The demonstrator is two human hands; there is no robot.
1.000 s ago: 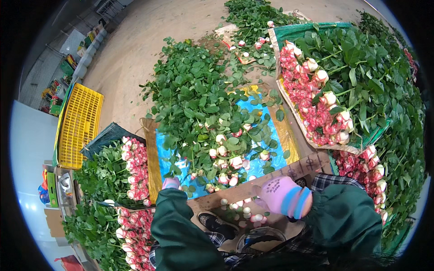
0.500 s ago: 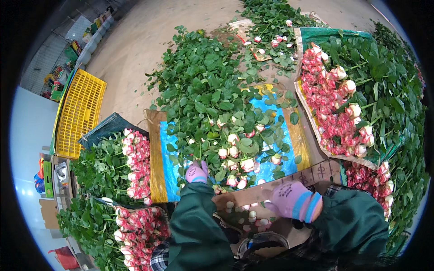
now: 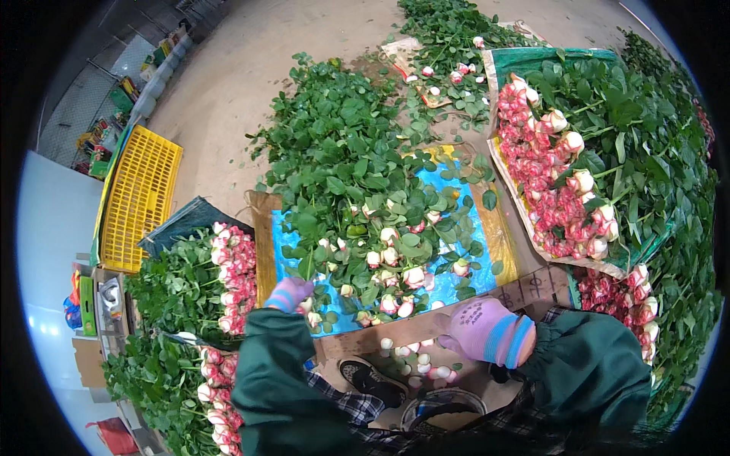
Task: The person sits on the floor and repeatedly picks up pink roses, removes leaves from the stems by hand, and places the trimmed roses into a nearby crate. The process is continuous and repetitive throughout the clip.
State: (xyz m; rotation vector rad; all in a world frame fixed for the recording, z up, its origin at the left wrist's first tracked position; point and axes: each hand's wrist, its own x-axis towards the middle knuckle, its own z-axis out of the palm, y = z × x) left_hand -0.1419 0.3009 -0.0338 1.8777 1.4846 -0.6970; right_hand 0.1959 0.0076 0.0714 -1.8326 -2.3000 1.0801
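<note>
At mid-frame, facing roses (image 3: 414,277) spread blooms-near on a blue sheet (image 3: 473,247), probably for easy reach, with left hand (image 3: 290,293) lower left and right hand (image 3: 483,328) lower right, cannot tell whether gripping anything with either.

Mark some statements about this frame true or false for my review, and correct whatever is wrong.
1. The left hand and the right hand both wear pinkish gloves with blue cuff stripes. True.
2. The yellow crate stands at the right side of the picture. False: the yellow crate is at the left side.
3. The left sleeve is bright red. False: the left sleeve is dark green.
4. Pale flower pieces lie on the floor near a dark shoe. True.
5. The right hand is deep inside the leafy pile. False: the right hand is nearer the wearer, clear of the leafy pile.
</note>
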